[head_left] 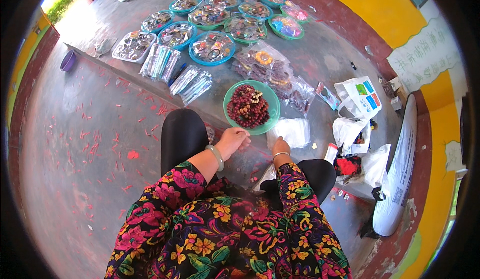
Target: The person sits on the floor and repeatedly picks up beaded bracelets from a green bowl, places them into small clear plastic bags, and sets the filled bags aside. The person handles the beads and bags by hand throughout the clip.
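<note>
A green plastic bowl [272, 96] in front of me holds a heap of dark red beaded bracelets [245, 110], with some tan ones among them. My left hand [234, 141] is just below the bowl's near rim, a pale bangle on its wrist. Its fingers are curled together, and whatever they may hold is too small to make out. To the right of the bowl lies a stack of clear plastic bags [296, 132]. The fingers of my right hand [281, 146] are pinched at the near left edge of this stack.
Beyond the bowl are packed bracelets in clear bags [265, 66] and bundles of wrapped pens [192, 84]. Farther off stand several basins of small goods [212, 47]. White plastic bags [357, 99] lie to the right, near a long silvery sack [397, 179]. Red scraps [132, 154] litter the floor at left.
</note>
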### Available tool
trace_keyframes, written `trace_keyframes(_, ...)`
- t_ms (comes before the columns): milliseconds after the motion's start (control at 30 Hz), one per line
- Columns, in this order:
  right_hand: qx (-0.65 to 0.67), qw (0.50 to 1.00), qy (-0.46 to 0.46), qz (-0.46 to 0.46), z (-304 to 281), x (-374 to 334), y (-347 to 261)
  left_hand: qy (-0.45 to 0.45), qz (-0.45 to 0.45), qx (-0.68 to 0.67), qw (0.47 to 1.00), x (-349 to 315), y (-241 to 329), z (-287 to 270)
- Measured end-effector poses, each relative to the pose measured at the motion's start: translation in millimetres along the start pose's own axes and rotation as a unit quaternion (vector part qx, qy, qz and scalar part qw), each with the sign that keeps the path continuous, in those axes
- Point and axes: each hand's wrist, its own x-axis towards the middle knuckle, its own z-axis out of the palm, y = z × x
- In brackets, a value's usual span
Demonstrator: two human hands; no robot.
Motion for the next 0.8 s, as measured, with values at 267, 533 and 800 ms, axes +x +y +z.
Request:
trace_keyframes(267,0.046,0.993,0.086,0.063,-27,3,12,-0.004,-0.001,0.014,1.000,0,-1,2)
trace_keyframes(533,0.360,0.912,0.187,0.065,-80,9,36,0.002,-0.002,0.041,0.999,-3,7,8)
trace_keyframes(800,0.654,0.750,0.003,-0.096,-97,-71,-8,-0.020,0.093,0.041,0.995,-7,7,13)
